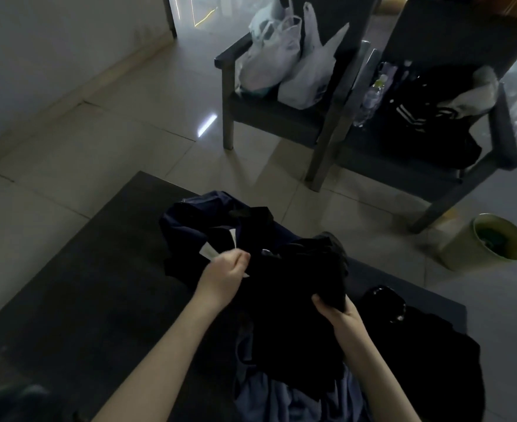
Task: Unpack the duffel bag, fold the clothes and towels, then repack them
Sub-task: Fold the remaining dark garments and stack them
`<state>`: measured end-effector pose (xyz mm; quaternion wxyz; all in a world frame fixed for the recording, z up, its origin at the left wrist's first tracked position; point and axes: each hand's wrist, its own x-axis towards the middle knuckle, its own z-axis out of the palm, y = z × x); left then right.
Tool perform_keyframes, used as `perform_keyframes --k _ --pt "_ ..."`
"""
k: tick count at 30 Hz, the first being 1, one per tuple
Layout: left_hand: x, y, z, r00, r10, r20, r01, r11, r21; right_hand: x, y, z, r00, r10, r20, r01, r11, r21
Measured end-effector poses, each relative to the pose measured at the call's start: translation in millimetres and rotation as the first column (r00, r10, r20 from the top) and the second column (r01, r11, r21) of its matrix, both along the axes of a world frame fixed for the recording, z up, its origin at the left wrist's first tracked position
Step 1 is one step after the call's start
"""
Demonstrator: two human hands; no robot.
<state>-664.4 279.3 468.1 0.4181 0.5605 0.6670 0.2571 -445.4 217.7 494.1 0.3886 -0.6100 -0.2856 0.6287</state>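
Observation:
A black garment (pixel 296 287) hangs bunched above the dark table (pixel 98 284). My left hand (pixel 225 272) pinches its upper edge near white labels (pixel 217 248). My right hand (pixel 336 312) grips a fold of the same garment lower down. A navy garment (pixel 190 220) lies crumpled on the table behind it. A blue-grey cloth (pixel 281 394) lies under the black garment at the near edge. More black fabric (pixel 433 354) is heaped at the right of the table. I cannot pick out the duffel bag in the dim light.
Two dark armchairs stand beyond the table. The left one (pixel 269 114) holds white plastic bags (pixel 284 59). The right one (pixel 433 147) holds a water bottle (pixel 370 99) and dark clothing. A pale waste bin (pixel 485 242) sits on the tiled floor at right.

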Motion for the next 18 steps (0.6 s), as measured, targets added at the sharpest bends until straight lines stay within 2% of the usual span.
perform_keyframes --k 2,4,6,7,9,11,15,18 --pt "-18 37 -10 0.95 -0.044 -0.309 0.085 0.989 0.122 -6 12 -3 0.999 0.009 0.032 -0.01 1.0 0.02" --pt "-30 70 -24 0.869 -0.087 -0.488 0.184 0.971 0.155 -11 26 -5 0.998 0.023 0.052 -0.025 0.999 0.032" --pt "-37 98 -39 0.731 -0.209 -0.65 0.321 0.945 0.057 -17 40 -6 0.996 0.047 0.072 -0.05 0.998 0.042" --pt "-40 110 -46 0.629 -0.305 -0.715 0.403 0.915 -0.036 -20 46 -6 0.994 0.052 0.093 -0.057 0.997 0.053" --pt "-46 130 -57 0.433 -0.477 -0.765 0.516 0.827 -0.223 -26 57 -9 0.991 0.037 0.132 -0.048 0.996 0.081" --pt "-52 143 -67 0.337 -0.548 -0.765 0.539 0.779 -0.32 -31 65 -12 0.989 0.023 0.144 -0.037 0.995 0.098" --pt "-55 156 -79 0.212 -0.519 -0.828 0.612 0.731 -0.301 -37 78 -14 0.989 0.02 0.15 -0.036 0.994 0.107" --pt "-54 156 -78 0.211 -0.476 -0.854 0.652 0.719 -0.24 -40 86 -10 0.986 0.03 0.165 -0.052 0.99 0.133"
